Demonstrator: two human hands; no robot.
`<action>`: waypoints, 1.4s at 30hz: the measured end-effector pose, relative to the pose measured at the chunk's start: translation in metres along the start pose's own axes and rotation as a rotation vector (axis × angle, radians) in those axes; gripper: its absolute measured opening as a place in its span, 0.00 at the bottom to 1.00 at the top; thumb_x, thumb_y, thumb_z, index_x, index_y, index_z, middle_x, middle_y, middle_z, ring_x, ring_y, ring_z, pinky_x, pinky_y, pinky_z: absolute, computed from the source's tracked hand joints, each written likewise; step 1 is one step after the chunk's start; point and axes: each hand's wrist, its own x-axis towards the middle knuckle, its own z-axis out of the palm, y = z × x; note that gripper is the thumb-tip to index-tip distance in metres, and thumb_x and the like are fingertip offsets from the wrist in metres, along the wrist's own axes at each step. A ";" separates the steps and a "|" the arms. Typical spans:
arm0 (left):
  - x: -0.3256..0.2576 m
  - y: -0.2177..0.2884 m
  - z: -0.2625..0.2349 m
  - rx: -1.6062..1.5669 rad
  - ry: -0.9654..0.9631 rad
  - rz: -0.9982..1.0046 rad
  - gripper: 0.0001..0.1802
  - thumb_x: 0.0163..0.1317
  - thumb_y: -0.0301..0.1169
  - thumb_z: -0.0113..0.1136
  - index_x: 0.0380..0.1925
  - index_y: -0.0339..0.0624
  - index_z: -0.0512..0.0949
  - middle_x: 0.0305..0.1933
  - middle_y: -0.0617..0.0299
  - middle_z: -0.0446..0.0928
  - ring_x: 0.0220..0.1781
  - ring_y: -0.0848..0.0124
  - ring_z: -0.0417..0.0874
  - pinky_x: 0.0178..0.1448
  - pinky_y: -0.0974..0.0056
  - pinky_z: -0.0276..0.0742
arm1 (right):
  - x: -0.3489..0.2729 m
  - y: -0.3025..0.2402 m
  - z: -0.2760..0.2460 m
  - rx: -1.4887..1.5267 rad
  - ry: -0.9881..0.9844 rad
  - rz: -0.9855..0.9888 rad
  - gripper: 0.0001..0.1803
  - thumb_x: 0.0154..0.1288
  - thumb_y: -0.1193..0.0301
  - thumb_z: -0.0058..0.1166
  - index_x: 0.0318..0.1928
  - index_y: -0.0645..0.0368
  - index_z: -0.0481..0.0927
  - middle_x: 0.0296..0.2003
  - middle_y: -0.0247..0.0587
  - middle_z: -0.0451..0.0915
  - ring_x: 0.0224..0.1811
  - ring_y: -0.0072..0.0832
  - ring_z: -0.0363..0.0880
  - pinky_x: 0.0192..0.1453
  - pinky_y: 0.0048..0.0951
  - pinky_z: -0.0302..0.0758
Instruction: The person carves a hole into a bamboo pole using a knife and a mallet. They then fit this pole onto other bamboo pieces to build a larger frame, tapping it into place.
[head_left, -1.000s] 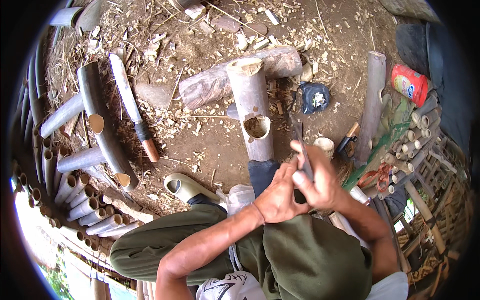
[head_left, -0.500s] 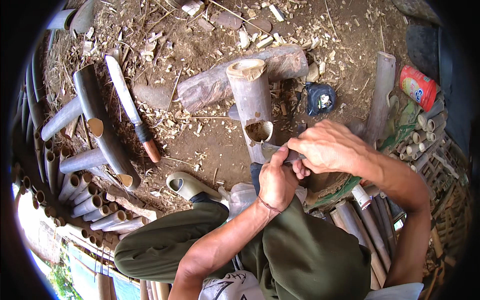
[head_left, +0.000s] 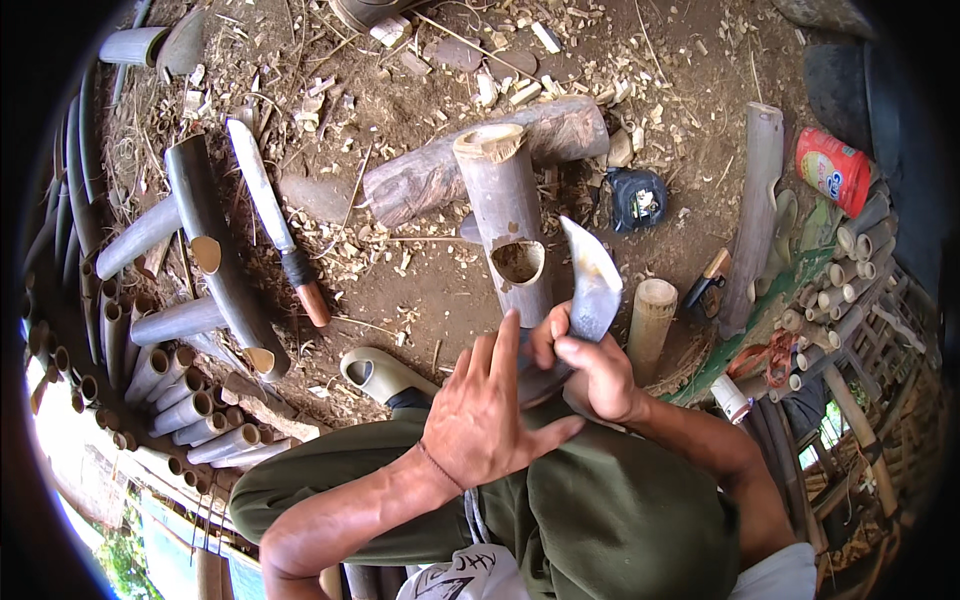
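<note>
My right hand is closed around a curved knife; its broad, pointed blade stands up above the fist, and the grip is hidden by my fingers. A thick bamboo tube with an oval hole cut in its side slopes from a log down toward my lap. Beside its lower end, my left hand is open with the fingers stretched out and the thumb apart. Whether its fingertips touch the tube I cannot tell.
To the left lie a long knife and a dark bamboo piece with cut holes. A black tape measure, a short bamboo piece and a red packet are to the right. Bamboo lengths are stacked at left.
My hands have come apart. The right hand has drawn back with the curved knife, its blade now upright; my left hand has opened and moved left and down.
</note>
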 end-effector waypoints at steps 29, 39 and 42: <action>-0.025 -0.035 0.100 -0.430 0.021 -0.417 0.24 0.53 0.32 0.63 0.49 0.31 0.71 0.30 0.34 0.80 0.34 0.41 0.84 0.40 0.47 0.82 | 0.007 0.035 -0.031 -1.659 0.053 -0.410 0.12 0.68 0.66 0.53 0.42 0.62 0.80 0.30 0.52 0.80 0.31 0.47 0.82 0.37 0.41 0.79; -0.008 -0.088 0.000 0.227 0.517 0.005 0.47 0.54 0.53 0.68 0.63 0.29 0.62 0.63 0.35 0.63 0.62 0.39 0.66 0.68 0.43 0.63 | -0.015 -0.104 -0.065 -1.529 0.774 -0.429 0.23 0.70 0.56 0.53 0.32 0.67 0.79 0.24 0.47 0.79 0.29 0.32 0.77 0.35 0.33 0.74; -0.018 -0.180 -0.089 0.578 0.899 -0.393 0.54 0.52 0.54 0.69 0.67 0.28 0.56 0.67 0.34 0.61 0.69 0.40 0.62 0.73 0.45 0.58 | 0.014 -0.157 -0.155 -2.063 1.060 -0.241 0.31 0.70 0.46 0.47 0.42 0.68 0.80 0.38 0.65 0.82 0.42 0.60 0.79 0.47 0.53 0.73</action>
